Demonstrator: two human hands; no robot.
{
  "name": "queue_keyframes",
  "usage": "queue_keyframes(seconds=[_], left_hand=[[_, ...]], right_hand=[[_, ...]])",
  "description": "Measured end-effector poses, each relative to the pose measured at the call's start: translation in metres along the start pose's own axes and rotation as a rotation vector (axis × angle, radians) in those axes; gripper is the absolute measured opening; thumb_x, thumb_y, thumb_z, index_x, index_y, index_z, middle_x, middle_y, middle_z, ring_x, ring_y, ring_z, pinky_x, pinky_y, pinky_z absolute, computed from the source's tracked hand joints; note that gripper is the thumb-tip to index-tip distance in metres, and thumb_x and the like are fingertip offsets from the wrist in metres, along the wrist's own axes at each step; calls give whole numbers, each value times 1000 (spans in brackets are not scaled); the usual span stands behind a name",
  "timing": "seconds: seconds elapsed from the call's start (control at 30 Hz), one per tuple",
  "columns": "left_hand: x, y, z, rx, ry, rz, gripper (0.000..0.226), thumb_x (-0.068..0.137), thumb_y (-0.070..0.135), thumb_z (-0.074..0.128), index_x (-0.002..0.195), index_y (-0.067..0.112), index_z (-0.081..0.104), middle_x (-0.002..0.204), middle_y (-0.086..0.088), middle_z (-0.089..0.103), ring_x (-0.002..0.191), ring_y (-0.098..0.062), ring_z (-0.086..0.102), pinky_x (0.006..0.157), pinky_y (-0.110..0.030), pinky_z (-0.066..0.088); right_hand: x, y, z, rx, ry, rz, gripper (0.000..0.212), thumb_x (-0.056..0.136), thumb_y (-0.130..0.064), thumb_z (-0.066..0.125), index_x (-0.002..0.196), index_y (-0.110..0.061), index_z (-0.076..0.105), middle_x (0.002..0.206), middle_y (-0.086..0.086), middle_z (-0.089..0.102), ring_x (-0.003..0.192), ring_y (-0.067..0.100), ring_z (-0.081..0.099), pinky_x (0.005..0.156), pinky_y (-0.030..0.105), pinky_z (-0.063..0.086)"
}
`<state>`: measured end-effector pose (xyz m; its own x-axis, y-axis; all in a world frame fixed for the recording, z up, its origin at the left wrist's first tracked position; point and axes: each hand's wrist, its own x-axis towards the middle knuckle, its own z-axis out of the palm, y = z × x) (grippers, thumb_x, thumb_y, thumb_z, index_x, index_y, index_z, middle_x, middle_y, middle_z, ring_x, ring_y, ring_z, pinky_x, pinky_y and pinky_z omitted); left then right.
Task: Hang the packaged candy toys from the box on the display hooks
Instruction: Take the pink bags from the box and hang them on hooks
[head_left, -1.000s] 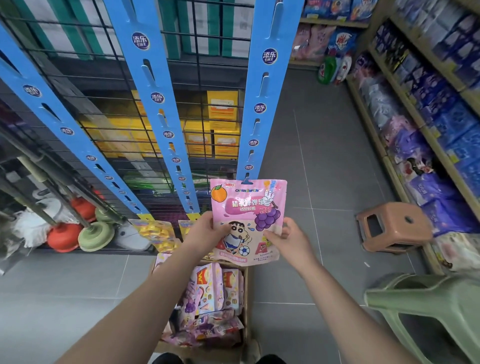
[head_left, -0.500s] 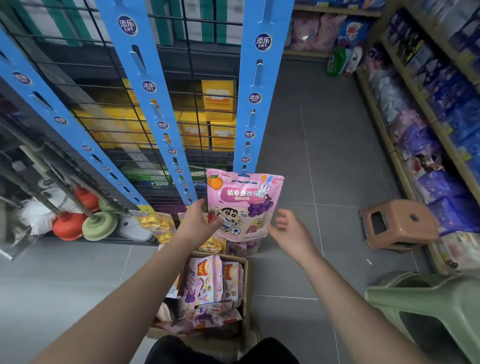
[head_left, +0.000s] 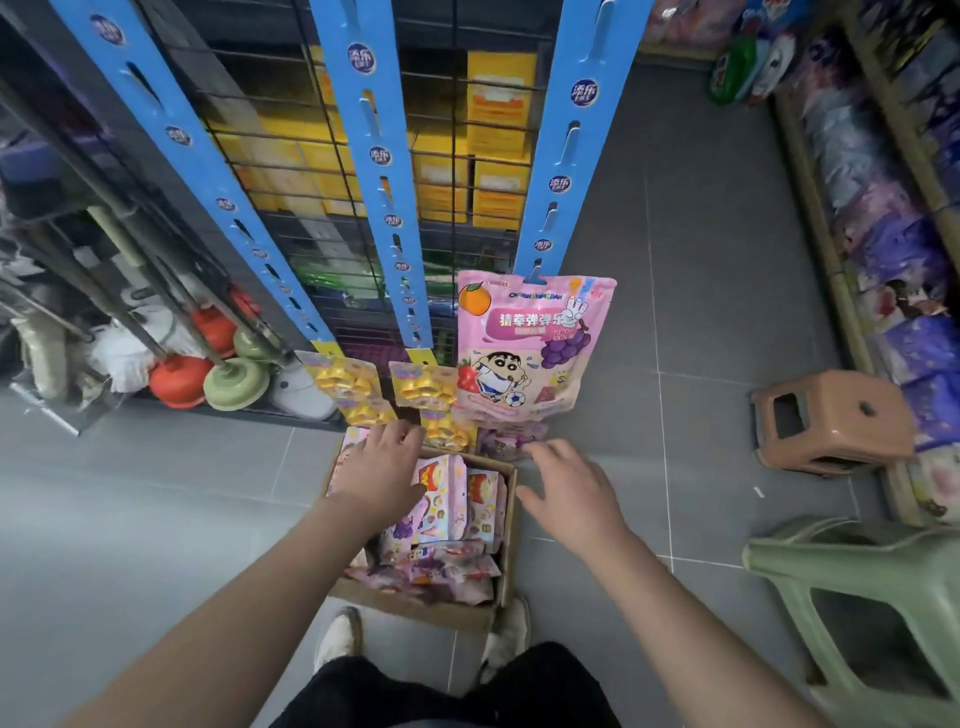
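Note:
A pink candy toy pack (head_left: 530, 348) with a cartoon boy hangs from a hook low on the right blue display strip (head_left: 566, 150). Another pink pack (head_left: 506, 439) shows just below it. On the floor stands a cardboard box (head_left: 511, 525) holding several pink packs (head_left: 452, 499). My left hand (head_left: 382, 467) hovers over the box's far left corner, fingers relaxed and holding nothing. My right hand (head_left: 569, 491) hangs open just right of the box, below the hung pack.
Two more blue strips (head_left: 382, 156) on the wire grid carry yellow toy cards (head_left: 345, 387) at their lower ends. Plungers (head_left: 236, 382) lie at left. A brown stool (head_left: 831, 421) and a green plastic chair (head_left: 872, 613) stand at right, beside stocked shelves.
Both hands let go of the pink pack, which now hangs on the right strip, and dropped down toward the box. The view tilted down.

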<state>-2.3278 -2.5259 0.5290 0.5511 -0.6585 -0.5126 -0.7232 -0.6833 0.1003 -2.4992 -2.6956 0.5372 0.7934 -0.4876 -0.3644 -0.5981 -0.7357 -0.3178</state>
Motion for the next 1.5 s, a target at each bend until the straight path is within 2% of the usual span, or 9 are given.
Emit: queue_keyframes(seconds=[0.13,0.33,0.4,0.47,0.63,0.83,1.03,1.3,1.5], left_hand=[[-17,-33,17,45,-44,46,74,96,44,63,157,19,28,161,-8,31,148,-30,33,117,-45,35],[-45,-101,40,7,-39,136,65,94,40,65,150,19,39,153,-7,39,143,-30,39,112,-43,39],[-52,-123,51,4,-52,147,69,94,42,63,153,20,35,158,-7,35,147,-30,34,114,-43,36],[-55,-140,65,-9,-59,150,71,94,41,62,156,21,32,161,-6,32,149,-30,31,115,-41,33],[-47,-165,117,-58,-133,152,61,96,40,57,151,22,38,157,-5,37,145,-29,36,113,-39,35],[-6,-163,191,-84,-217,129,58,93,37,61,145,23,39,149,-3,40,139,-28,40,107,-41,42],[42,-157,277,-45,-292,107,63,96,35,62,150,19,36,150,-8,39,142,-32,38,112,-44,39],[70,-154,333,-50,-309,87,64,96,36,63,151,18,36,154,-8,36,144,-31,35,113,-46,39],[72,-160,351,-75,-311,75,64,96,34,62,153,20,35,153,-7,39,143,-30,37,115,-45,39]], right_hand=[[-14,-29,24,-8,-6,33,45,96,-38,59,138,-24,51,131,0,54,124,24,53,101,37,43],[-39,-90,66,13,-14,167,45,94,-39,62,135,-23,54,133,2,54,128,25,51,105,38,43],[-46,-104,84,18,-30,214,46,92,-38,64,135,-23,55,132,4,56,126,27,53,104,39,44],[-49,-112,103,42,-12,257,47,90,-37,67,133,-21,58,128,6,58,123,29,55,101,40,46],[-44,-109,163,113,-7,362,45,89,-33,70,132,-21,60,126,5,60,121,29,57,98,38,47],[-10,-82,244,122,-64,347,47,90,-31,70,136,-27,59,129,4,59,121,30,57,99,38,47],[39,-39,331,57,-121,310,47,90,-28,67,136,-23,57,129,7,59,122,31,55,97,38,47],[84,-10,405,-90,-227,209,55,91,-28,68,143,-27,49,139,4,55,125,31,53,100,39,45],[114,-2,431,-303,-282,104,45,95,-25,60,140,-26,52,136,3,58,132,28,47,115,42,28]])
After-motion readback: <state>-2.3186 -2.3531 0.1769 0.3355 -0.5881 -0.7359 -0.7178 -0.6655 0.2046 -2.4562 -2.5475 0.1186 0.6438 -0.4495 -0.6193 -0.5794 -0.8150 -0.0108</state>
